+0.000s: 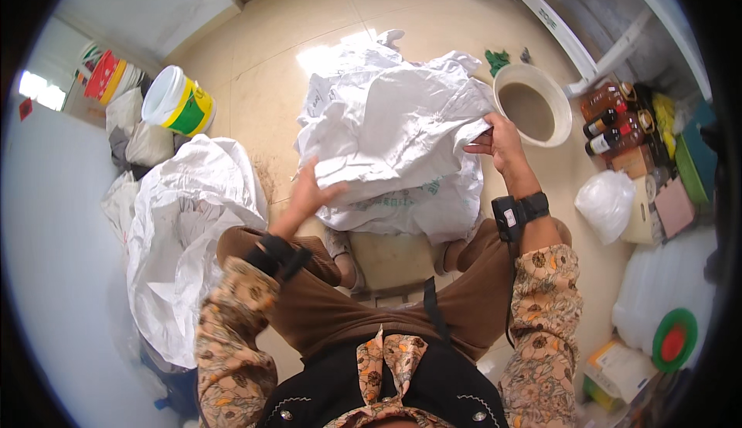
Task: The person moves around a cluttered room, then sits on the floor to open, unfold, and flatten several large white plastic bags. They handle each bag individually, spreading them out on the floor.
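Observation:
A large white woven sack (400,120), crumpled and bearing some writing, lies in front of me over other white sacking with green print. At its right edge, my right hand (498,144) pinches the fabric between thumb and fingers. My left hand (310,193), slightly blurred, is at the near left edge of the sack with thumb and fingers apart; whether it grips the fabric is unclear. Beside my left knee stands another white sack (194,196) with its mouth open and pale material inside. Black straps are around both wrists.
A basin of murky water (530,106) stands at the right, near a green scrap (497,61). Bottles (606,100), a white plastic bag (606,205) and boxes line the right side. A white bucket with a yellow and green label (179,103) and bundles are at the left.

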### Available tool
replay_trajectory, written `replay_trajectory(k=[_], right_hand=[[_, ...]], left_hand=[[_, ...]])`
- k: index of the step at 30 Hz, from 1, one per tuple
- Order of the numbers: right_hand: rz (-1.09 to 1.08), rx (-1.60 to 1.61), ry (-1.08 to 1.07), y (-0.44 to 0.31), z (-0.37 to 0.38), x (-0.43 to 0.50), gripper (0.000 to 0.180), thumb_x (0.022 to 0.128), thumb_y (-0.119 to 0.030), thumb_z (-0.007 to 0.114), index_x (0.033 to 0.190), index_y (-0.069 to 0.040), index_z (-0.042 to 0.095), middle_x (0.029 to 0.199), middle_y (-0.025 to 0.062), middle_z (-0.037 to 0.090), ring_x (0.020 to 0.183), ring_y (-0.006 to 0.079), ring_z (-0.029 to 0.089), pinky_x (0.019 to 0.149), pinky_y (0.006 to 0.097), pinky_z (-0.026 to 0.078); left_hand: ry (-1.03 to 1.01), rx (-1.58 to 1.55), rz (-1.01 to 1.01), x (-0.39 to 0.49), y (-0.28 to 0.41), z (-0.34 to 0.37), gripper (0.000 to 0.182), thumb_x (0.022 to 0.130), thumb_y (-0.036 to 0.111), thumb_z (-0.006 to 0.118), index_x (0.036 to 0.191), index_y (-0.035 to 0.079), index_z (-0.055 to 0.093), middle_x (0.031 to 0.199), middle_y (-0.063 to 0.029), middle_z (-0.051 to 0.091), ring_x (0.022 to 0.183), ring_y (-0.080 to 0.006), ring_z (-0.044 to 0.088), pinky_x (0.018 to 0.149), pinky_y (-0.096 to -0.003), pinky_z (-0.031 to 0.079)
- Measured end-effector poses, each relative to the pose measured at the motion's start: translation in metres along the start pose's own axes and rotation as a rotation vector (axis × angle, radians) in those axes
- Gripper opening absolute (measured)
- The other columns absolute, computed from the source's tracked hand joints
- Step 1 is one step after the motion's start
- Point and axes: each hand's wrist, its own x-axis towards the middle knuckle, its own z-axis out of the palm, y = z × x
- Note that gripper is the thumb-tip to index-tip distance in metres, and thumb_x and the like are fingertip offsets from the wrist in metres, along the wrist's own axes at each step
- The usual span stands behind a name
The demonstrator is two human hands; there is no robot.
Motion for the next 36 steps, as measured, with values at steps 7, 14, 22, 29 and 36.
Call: replay_trajectory(k=[7,14,22,29,36], right_hand=[[-0.155,0.1,-0.107,-0.041,0.017,-0.005,0.027,0.09,-0.021,0.055,0.098,0.004,0.06,0.084,0.0139,0.065,0.07,0.0259,0.07,0.055,0.0433,0.063],[-0.348,0.013,0.232,-0.039,-0.022,0.027,0.023,0.088,-0.025,0.06,0.095,-0.003,0.063,0.082,0.0108,0.065,0.068,0.0279,0.067,0.06,0.0407,0.061],[-1.369,-0.937,0.157,-0.088,0.092,-0.052,0.07,0.079,-0.032,0.08,0.134,-0.002,0.05,0.13,0.0185,0.055,0.119,0.0355,0.054,0.101,0.0411,0.043],[-1.113,-1.053,-0.176,-0.126,0.182,-0.079,0.019,0.09,-0.02,0.066,0.102,-0.006,0.068,0.092,0.0176,0.067,0.085,0.035,0.066,0.074,0.0384,0.051],[-1.239,-0.848,-0.175,-0.128,0.167,-0.046,0.013,0.093,-0.011,0.06,0.101,-0.004,0.067,0.089,0.0138,0.065,0.082,0.0282,0.062,0.073,0.0346,0.05]], left_hand=[[0.258,0.201,0.01,-0.009,-0.044,0.023,0.064,0.071,0.025,0.086,0.127,0.01,0.059,0.147,-0.0248,0.039,0.131,-0.0427,0.044,0.104,-0.0456,0.041],[0.447,-0.294,0.161,0.057,-0.01,-0.115,0.014,0.093,0.011,0.064,0.103,0.002,0.065,0.09,-0.0118,0.067,0.086,-0.0176,0.067,0.078,-0.0321,0.052],[0.603,0.051,0.699,0.076,0.169,-0.191,0.012,0.09,0.013,0.066,0.101,0.009,0.069,0.094,-0.0101,0.068,0.084,-0.0327,0.068,0.073,-0.0364,0.054],[0.421,0.206,0.753,0.056,0.194,-0.207,0.03,0.085,0.032,0.073,0.109,0.015,0.067,0.101,-0.0079,0.068,0.085,-0.0299,0.069,0.075,-0.0391,0.053],[0.186,0.133,0.352,0.037,0.113,-0.258,0.032,0.081,0.027,0.078,0.104,0.008,0.065,0.092,-0.0118,0.069,0.082,-0.0274,0.066,0.077,-0.0332,0.051]])
